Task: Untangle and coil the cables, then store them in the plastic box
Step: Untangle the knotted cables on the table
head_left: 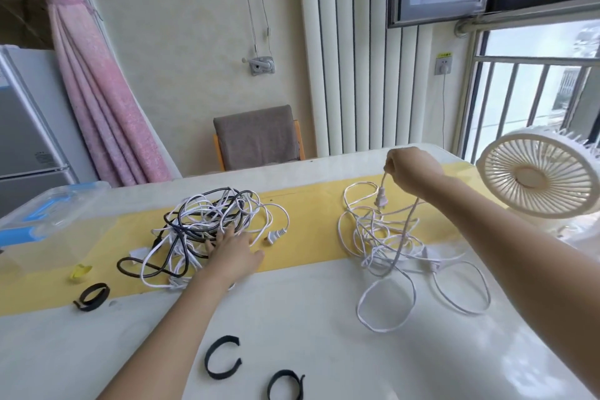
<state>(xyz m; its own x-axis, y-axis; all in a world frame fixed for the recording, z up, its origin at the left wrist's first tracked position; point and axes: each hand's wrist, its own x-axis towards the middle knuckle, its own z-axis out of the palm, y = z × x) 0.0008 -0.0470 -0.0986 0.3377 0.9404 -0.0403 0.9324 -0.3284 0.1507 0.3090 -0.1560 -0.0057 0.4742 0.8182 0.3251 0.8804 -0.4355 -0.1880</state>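
— On the far left of the table (292, 318), what does the plastic box (65, 204) hold?
— No cables that I can make out. It is clear, with blue latches. I cannot tell whether a lid sits on it.
— And just right of it?
— The tangle (207, 221) of black and white cables sits on the yellow runner. Near it lie three black straps (92, 295), curled and unused. The left hand (233, 250) lies on the tangle's near right edge with its fingers spread flat, pressing and gripping nothing.
— How will that heap handle?
— Light and floppy, I'd judge. The cords should slide over each other, but the loops will snag if they are pulled from the middle. A loose plug end (276, 235) lies just right of the hand, and that is the place to start.
— Further right?
— A white cable (389, 243) lies well apart from the tangle, its loose loops spilling toward the near edge. The right hand (409, 169) is raised above it and pinches the cord just above the plug (380, 198), which dangles.
— Is that a good hold?
— Probably. The plug is the stiff part, so coiling can start from there.
— And on the far right?
— A white fan (539, 182).
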